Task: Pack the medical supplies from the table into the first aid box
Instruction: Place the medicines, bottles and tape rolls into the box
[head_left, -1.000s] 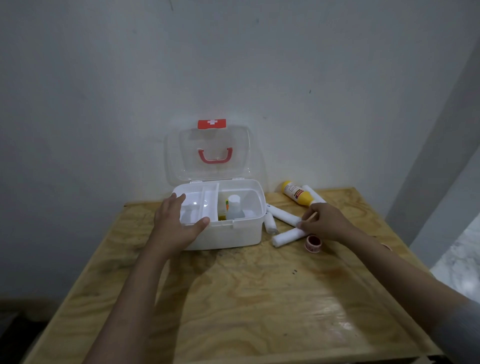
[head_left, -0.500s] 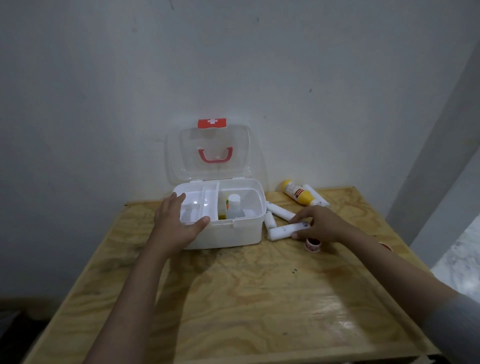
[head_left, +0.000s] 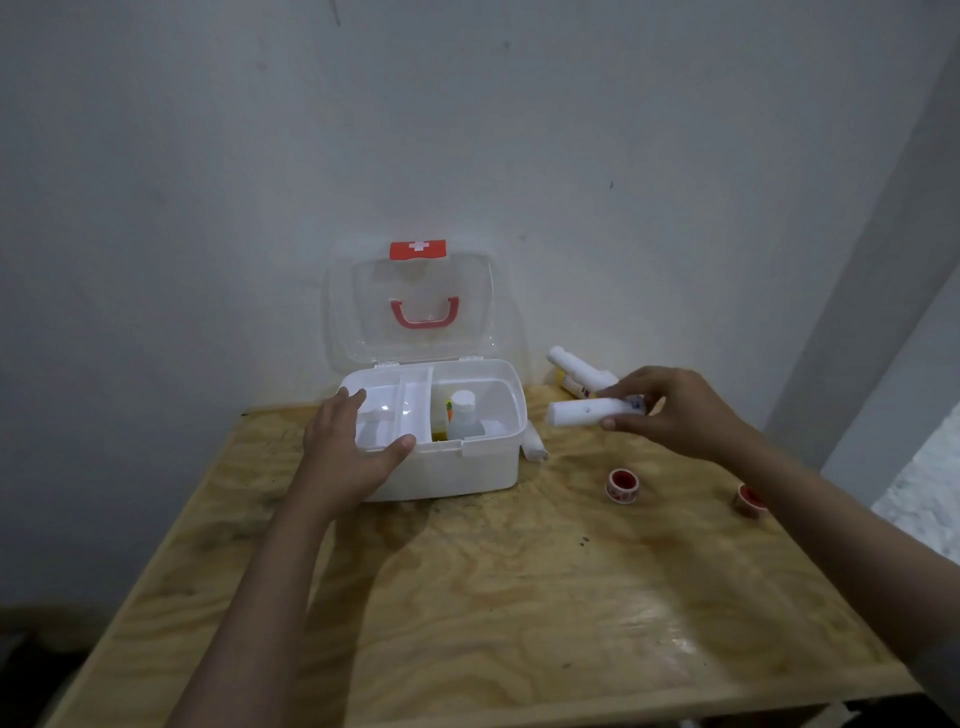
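The white first aid box (head_left: 467, 467) stands open at the back of the table, its clear lid (head_left: 363, 312) upright against the wall. A small white-capped bottle (head_left: 464, 418) stands in its right compartment. My left hand (head_left: 348, 452) grips the box's front left corner. My right hand (head_left: 675, 410) holds two white bandage rolls (head_left: 582, 412) in the air to the right of the box. Another white roll (head_left: 533, 447) lies against the box's right side. A yellow bottle (head_left: 570, 385) lies behind my right hand, mostly hidden.
Two red-and-white tape rolls lie on the plywood table (head_left: 493, 597): one tape roll (head_left: 622, 485) at centre right, the other tape roll (head_left: 749, 500) by my right forearm. A grey wall stands close behind the box. The table's right edge drops off beside a wall corner.
My right hand has closed on the bandage rolls and lifted them off the table toward the box. The tape roll it covered now lies in the open. My left hand stays on the box.
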